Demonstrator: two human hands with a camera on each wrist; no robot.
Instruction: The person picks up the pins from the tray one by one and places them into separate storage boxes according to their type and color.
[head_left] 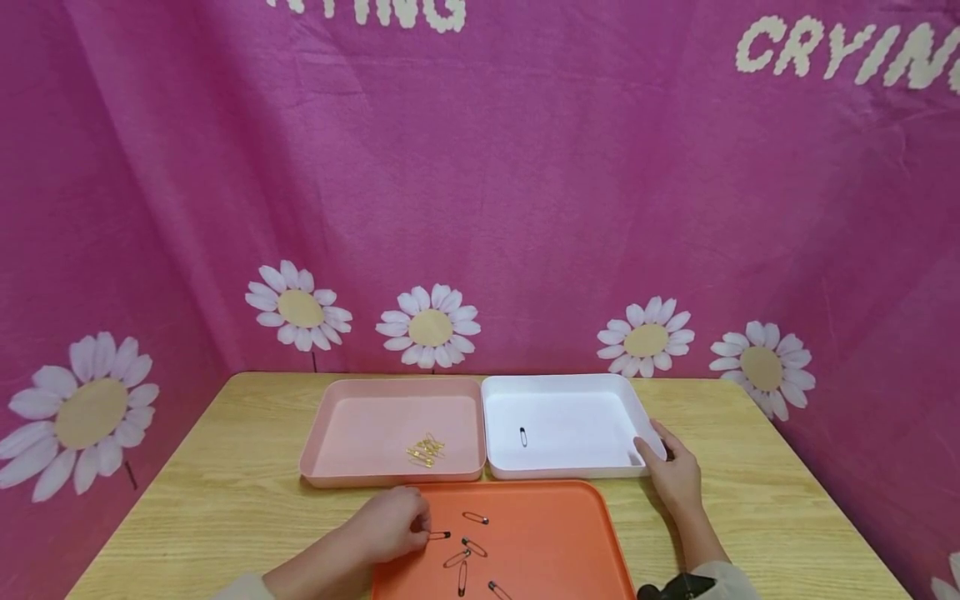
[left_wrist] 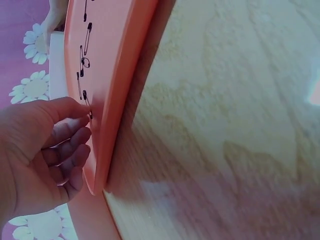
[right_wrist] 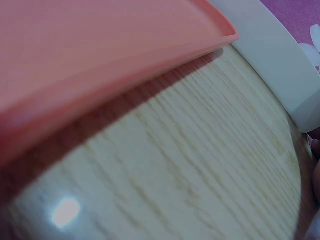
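My left hand (head_left: pixel 392 523) reaches over the left side of the orange tray (head_left: pixel 555 533). Its thumb and index finger pinch one end of a dark-headed safety pin (left_wrist: pixel 87 102). Several more safety pins (head_left: pixel 462 577) lie scattered on that tray, to the right of these fingers. At the white tray (head_left: pixel 562 473), my right hand (head_left: pixel 675 475) grips the right wall near the front corner, thumb on the inside and fingers outside. A single black safety pin (head_left: pixel 523 437) lies in the white tray. The right wrist view barely catches this hand at its edge.
The pink tray (head_left: pixel 360 481) stands left of the white one, with a small pile of gold safety pins (head_left: pixel 426 451) in it. Both stand behind the orange tray on a wooden table (head_left: pixel 772 517). A pink cloth with daisies (head_left: pixel 540 208) hangs behind and at the sides.
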